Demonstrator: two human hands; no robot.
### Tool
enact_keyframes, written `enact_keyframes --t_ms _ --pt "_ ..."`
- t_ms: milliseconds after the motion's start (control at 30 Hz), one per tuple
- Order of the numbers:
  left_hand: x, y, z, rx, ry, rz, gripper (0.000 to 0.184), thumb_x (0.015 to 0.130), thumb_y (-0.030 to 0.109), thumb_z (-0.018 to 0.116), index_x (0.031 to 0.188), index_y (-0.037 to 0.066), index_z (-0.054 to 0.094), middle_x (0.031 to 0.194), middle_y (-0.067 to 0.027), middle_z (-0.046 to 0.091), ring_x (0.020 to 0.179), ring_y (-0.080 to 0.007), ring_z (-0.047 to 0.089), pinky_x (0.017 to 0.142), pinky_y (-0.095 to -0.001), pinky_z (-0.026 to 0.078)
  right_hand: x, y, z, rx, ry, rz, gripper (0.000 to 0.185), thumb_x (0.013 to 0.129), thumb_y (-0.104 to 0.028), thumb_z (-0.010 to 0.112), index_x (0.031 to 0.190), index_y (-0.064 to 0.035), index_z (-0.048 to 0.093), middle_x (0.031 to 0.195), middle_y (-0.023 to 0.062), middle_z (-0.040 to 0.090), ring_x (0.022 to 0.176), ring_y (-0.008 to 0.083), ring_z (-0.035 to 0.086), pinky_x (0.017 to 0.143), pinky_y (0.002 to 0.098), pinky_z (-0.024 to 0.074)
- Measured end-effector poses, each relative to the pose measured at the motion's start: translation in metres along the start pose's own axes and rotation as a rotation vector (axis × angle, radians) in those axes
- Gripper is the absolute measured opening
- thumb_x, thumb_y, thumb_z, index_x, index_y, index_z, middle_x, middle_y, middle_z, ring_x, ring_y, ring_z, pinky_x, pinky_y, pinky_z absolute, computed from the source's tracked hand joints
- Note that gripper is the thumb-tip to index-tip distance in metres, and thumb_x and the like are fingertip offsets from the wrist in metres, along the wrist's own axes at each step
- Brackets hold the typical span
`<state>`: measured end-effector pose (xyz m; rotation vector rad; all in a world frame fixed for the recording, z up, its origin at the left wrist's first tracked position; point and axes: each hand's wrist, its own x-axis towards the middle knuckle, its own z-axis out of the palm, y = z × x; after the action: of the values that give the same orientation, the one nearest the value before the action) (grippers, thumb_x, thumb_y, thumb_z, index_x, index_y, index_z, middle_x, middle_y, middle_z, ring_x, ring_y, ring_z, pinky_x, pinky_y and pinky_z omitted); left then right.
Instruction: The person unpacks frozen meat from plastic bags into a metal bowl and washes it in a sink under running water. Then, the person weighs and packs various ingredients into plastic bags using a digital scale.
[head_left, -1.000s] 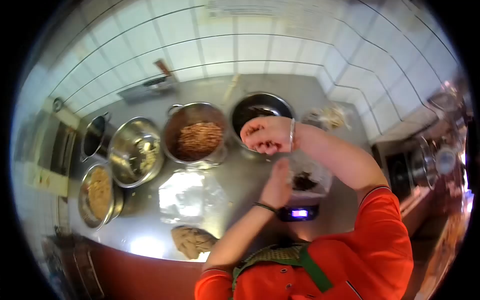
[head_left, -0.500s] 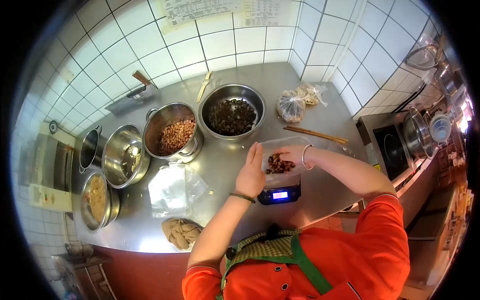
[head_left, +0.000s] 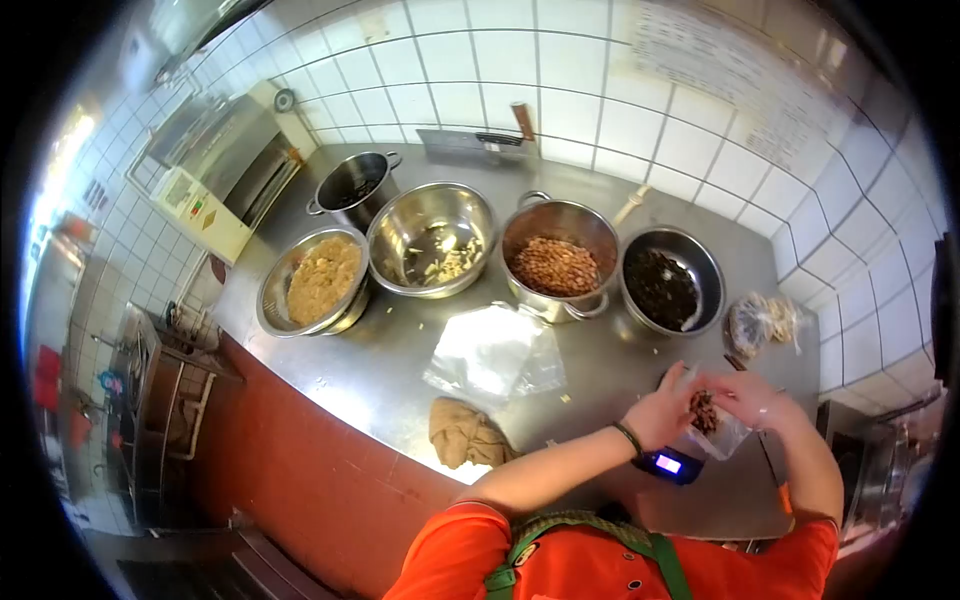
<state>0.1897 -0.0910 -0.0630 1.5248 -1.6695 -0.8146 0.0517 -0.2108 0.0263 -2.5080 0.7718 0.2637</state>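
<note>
A clear plastic bag (head_left: 728, 442) with dark nuts or beans (head_left: 704, 412) in it is between my hands, next to a small digital scale (head_left: 672, 464) with a lit display. My left hand (head_left: 662, 412) is closed on the bag's left side, its fingers pointing up. On the far right edge, my right hand (head_left: 745, 396) grips the bag, with its fingertips bent over the opening. Part of the scale is hidden behind my left wrist and the bag, so I cannot tell whether the bag touches it.
Across the steel table stand a bowl of dark shredded food (head_left: 660, 285), a pot of peanuts (head_left: 555, 266), a bowl with pale bits (head_left: 432, 240) and a bowl of tan paste (head_left: 322, 280). Flat plastic bags (head_left: 490, 350) and a brown cloth (head_left: 465, 435) lie nearer. A cleaver (head_left: 470, 145) leans against the wall.
My view has swung left, so everything sits farther right. My right hand has come out of the bag to its edge. My left fingers, straight before, now bend at the bag.
</note>
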Motion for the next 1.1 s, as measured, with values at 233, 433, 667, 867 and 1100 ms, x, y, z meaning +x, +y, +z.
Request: enact_keyframes --t_ms 233,433,667,867,1100 --pt "-0.057 -0.032 -0.067 -0.030 0.329 0.216 0.057 0.079 0.017 0.054 0.129 0.007 0.030 0.127 -0.0224 0.033 0.086 -0.0390 0.055 0.073 -0.0407 0.048 0.153 -0.190 -0.051 0.011 0.101 -0.753 0.038 0.074 -0.014 0.057 0.110 -0.0029 0.051 0.106 0.0144 0.051 0.102 0.0290 0.049 0.088 0.0357 0.0397" --pt "-0.124 -0.146 -0.206 -0.814 1.062 -0.495 0.058 0.083 0.012 0.052 0.132 0.006 0.021 0.118 -0.0176 0.044 0.087 -0.0212 0.057 0.071 -0.0319 0.051 0.409 -0.266 0.067 -0.263 -0.213 -0.404 0.058 0.069 -0.035 0.062 0.118 -0.0078 0.047 0.116 0.0199 0.047 0.102 0.0337 0.049 0.089 0.0372 0.0388" --pt "-0.112 -0.234 -0.279 -1.335 1.060 -0.685 0.043 0.079 0.011 0.051 0.116 0.007 0.029 0.100 -0.0123 0.049 0.074 -0.0239 0.058 0.057 -0.0355 0.053 0.455 -0.278 0.124 -0.347 -0.425 0.006 0.069 0.067 -0.054 0.058 0.122 -0.0143 0.044 0.117 0.0254 0.045 0.109 0.0369 0.044 0.091 0.0395 0.0362" --pt "-0.103 -0.232 -0.265 -1.414 1.113 -0.482 0.041 0.075 0.000 0.044 0.113 0.007 0.030 0.095 -0.0127 0.049 0.075 -0.0234 0.057 0.056 -0.0338 0.054 0.453 -0.262 0.116 -0.258 -0.305 -0.435 0.055 0.075 -0.045 0.053 0.123 -0.0195 0.043 0.125 0.0158 0.039 0.113 0.0327 0.040 0.096 0.0392 0.0307" --pt "-0.100 -0.220 -0.261 -1.376 1.164 -0.453 0.048 0.072 -0.006 0.042 0.115 0.009 0.029 0.097 -0.0130 0.046 0.076 -0.0247 0.056 0.059 -0.0369 0.056 0.420 -0.254 0.131 -0.329 -0.282 -0.435 0.045 0.079 -0.039 0.050 0.121 -0.0246 0.046 0.126 0.0142 0.035 0.112 0.0378 0.037 0.099 0.0396 0.0258"
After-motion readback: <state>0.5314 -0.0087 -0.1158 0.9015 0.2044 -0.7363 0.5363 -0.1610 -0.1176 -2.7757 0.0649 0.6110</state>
